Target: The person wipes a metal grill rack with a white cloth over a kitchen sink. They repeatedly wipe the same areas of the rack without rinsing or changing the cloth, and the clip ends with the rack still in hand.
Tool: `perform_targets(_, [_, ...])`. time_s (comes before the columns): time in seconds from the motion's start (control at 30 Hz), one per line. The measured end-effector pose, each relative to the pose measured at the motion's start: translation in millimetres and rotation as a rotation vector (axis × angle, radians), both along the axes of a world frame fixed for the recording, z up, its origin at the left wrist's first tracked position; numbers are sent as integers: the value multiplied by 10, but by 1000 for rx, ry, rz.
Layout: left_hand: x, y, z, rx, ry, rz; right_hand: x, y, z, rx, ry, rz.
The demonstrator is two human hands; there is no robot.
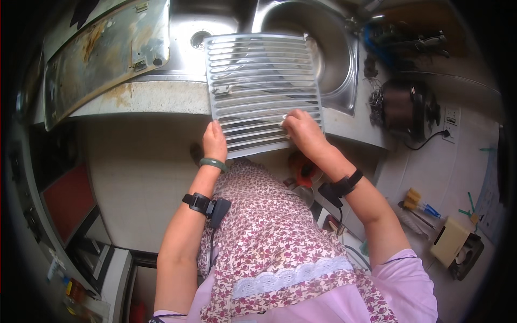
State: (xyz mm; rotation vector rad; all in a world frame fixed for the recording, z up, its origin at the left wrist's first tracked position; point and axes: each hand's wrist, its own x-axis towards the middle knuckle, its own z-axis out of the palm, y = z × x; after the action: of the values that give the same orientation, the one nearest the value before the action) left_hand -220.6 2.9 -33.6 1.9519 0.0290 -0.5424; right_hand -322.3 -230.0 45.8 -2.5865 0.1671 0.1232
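A slotted metal grille panel [264, 84] spans from over the double sink to the counter's front edge. My left hand [215, 139] grips its left edge near the lower corner, thumb on top. My right hand [301, 129] is at the lower right of the slats, fingers closed on a small pale cloth or pad [284, 121] pressed to the metal; most of the pad is hidden by the fingers. A small metal clip [221, 90] sits on the grille's left side. At the left, a stained metal panel [109, 56] lies across the counter.
Behind the grille are the left sink basin [183, 56] and the round right basin [339, 52]. The stone counter edge [161, 99] runs in front. A dark appliance [408, 107] stands at the right, near a wall socket [451, 125] with a plugged-in cord.
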Motion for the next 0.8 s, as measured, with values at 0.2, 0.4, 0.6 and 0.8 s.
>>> perform_targets(0.2, [35,-2,58,22,-25,-4,-278,-396,82,-4,61,-261])
perform_targets(0.4, [83,43,74,13,-26,8,-479,-477,278,134,133,-354])
perform_targets(0.6, [78,24,96,0,-62,19,-585,-331,172,74,118,-306])
perform_targets(0.8, [79,15,98,-30,-63,18,-459,-288,161,39,66,-318])
